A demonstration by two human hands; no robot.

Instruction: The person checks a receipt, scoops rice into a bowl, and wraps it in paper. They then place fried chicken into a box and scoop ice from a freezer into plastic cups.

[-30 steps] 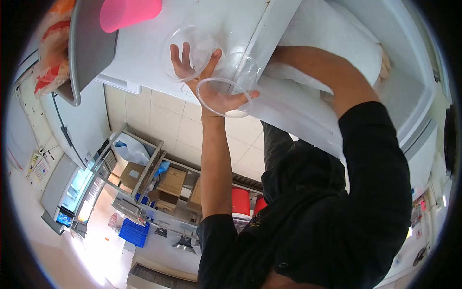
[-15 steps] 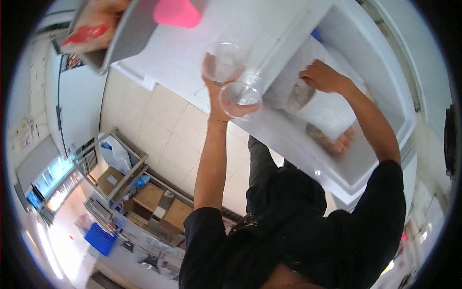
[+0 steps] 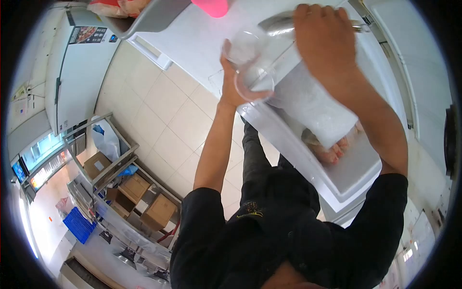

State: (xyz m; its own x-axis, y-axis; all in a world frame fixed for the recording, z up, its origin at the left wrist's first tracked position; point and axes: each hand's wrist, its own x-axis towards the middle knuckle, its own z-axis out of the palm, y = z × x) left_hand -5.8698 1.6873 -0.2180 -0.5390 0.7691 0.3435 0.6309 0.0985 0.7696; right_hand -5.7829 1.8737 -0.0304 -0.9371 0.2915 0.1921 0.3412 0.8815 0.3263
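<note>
My left hand (image 3: 230, 86) holds two clear plastic cups, one beside the other. The farther plastic cup (image 3: 250, 44) has whitish contents that look like ice; the nearer cup (image 3: 256, 83) looks clear. My right hand (image 3: 326, 41) is closed around the handle of a metal scoop (image 3: 279, 25), whose blade points left, close above and to the right of the cups. Below my right forearm lies a large white plastic bag (image 3: 313, 108) inside the open white freezer (image 3: 288, 139). Next to the bag is a package with pinkish contents (image 3: 329, 149).
A pink cup (image 3: 211, 6) stands on the white top (image 3: 192, 45). At the far left is a grey bin (image 3: 159, 17) with red-and-white bags (image 3: 120, 7). Lower left, a metal rack holds cardboard boxes (image 3: 159, 212); tiled floor (image 3: 154, 106) lies between.
My right hand has come up out of the white bag and moved away from me, now with the scoop in plain view. My left hand keeps holding the two cups.
</note>
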